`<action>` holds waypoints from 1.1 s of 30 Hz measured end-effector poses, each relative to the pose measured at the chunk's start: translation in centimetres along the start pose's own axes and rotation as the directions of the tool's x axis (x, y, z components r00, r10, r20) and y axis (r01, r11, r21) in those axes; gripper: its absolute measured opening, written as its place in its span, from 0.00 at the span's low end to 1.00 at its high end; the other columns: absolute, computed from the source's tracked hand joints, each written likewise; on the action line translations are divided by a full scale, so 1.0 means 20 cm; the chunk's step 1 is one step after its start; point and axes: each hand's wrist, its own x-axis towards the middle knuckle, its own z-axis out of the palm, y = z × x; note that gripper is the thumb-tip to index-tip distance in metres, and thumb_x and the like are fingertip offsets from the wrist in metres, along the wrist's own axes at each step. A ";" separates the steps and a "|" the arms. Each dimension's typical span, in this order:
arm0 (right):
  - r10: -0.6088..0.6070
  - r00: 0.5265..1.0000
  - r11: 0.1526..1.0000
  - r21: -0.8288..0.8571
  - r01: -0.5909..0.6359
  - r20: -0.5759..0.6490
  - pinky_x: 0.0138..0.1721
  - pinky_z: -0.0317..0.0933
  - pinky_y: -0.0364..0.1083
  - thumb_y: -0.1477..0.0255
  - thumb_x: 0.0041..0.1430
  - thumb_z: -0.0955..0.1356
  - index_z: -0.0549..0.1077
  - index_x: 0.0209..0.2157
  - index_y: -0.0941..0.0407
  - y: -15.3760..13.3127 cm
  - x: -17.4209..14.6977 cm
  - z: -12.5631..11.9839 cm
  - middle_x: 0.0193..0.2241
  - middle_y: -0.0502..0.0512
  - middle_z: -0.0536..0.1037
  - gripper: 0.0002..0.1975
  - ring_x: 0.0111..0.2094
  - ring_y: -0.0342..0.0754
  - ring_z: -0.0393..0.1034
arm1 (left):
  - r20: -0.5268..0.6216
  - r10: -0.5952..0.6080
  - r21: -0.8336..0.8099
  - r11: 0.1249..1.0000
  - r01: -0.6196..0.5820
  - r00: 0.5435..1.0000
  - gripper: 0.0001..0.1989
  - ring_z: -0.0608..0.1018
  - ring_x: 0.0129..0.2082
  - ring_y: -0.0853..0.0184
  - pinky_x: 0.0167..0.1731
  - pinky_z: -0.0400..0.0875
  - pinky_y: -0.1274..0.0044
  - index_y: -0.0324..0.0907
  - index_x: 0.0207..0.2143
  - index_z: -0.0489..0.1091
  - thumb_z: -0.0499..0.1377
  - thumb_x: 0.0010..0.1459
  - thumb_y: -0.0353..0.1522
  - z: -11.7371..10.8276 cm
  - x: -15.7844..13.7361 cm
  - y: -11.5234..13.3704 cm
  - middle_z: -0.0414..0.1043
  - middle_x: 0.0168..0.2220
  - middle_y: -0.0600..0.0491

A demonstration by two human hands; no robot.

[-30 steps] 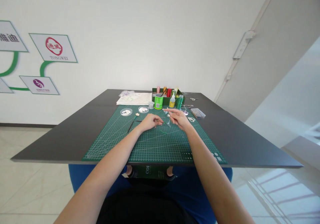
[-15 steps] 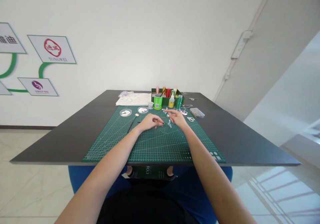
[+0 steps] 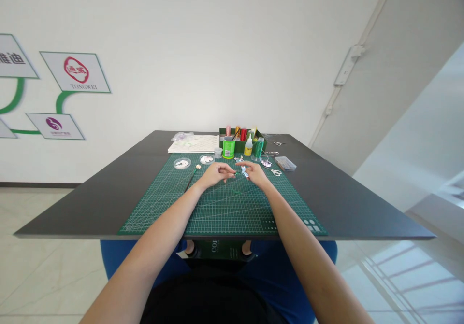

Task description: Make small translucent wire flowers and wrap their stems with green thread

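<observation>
My left hand (image 3: 218, 172) is closed in a pinch on the thin green stem (image 3: 237, 173) of a small pale blue flower (image 3: 244, 170), held low over the green cutting mat (image 3: 224, 213). The petals point to the right. Against the petals is my right hand (image 3: 256, 174), its index finger stretched out to the left above them and its thumb below. The fingers look apart; whether they touch the petals is hard to make out. Left of my hands lies another small flower (image 3: 198, 166), cream with a green stem, beside a dark thin stick (image 3: 189, 183).
Two shallow dishes (image 3: 181, 163) with white pieces stand left. Behind are a green can (image 3: 228, 147), a glue bottle (image 3: 248, 147), a green thread spool (image 3: 259, 147) and a box of spools (image 3: 237, 145). Scissors (image 3: 276, 173) and a clear case (image 3: 285, 163) lie right.
Both hands and the flower have shifted slightly up and away from me. The flower has turned, and its petals now sit between my right thumb and index finger.
</observation>
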 end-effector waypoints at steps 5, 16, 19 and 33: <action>-0.006 1.000 1.000 -0.031 0.006 0.014 0.21 0.51 0.42 0.70 0.54 0.66 0.79 0.43 0.61 0.00 0.00 0.01 0.11 0.44 0.63 0.18 0.14 0.42 0.55 | -0.061 -0.005 -0.011 1.000 0.004 0.998 0.17 0.74 0.20 0.73 0.22 0.69 0.80 0.34 0.35 0.77 0.72 0.46 0.38 0.00 0.00 0.02 0.81 0.30 0.47; -0.020 0.999 0.991 -0.134 0.024 0.031 0.22 0.54 0.41 0.67 0.58 0.65 0.79 0.41 0.60 0.02 0.00 0.02 0.10 0.43 0.63 0.16 0.14 0.42 0.57 | -0.137 0.051 -0.086 0.994 -0.064 0.989 0.19 0.75 0.22 0.73 0.21 0.69 0.81 0.35 0.37 0.75 0.72 0.46 0.37 0.00 0.02 0.01 0.79 0.29 0.49; -0.018 0.998 0.989 -0.146 0.027 0.064 0.22 0.54 0.41 0.67 0.58 0.64 0.79 0.42 0.60 0.01 0.00 0.02 0.10 0.42 0.63 0.16 0.14 0.42 0.57 | -0.137 0.080 -0.078 0.993 -0.091 0.987 0.19 0.73 0.21 0.74 0.22 0.68 0.81 0.35 0.40 0.75 0.70 0.48 0.37 -0.01 0.03 0.00 0.78 0.29 0.50; -0.029 0.988 0.987 -0.153 0.052 0.152 0.22 0.53 0.41 0.67 0.59 0.64 0.79 0.42 0.61 -0.02 -0.02 0.02 0.11 0.42 0.63 0.17 0.14 0.41 0.57 | -0.270 0.113 0.035 0.994 -0.108 0.956 0.15 0.69 0.19 0.75 0.22 0.66 0.81 0.36 0.41 0.79 0.64 0.52 0.34 -0.04 0.04 -0.02 0.79 0.29 0.50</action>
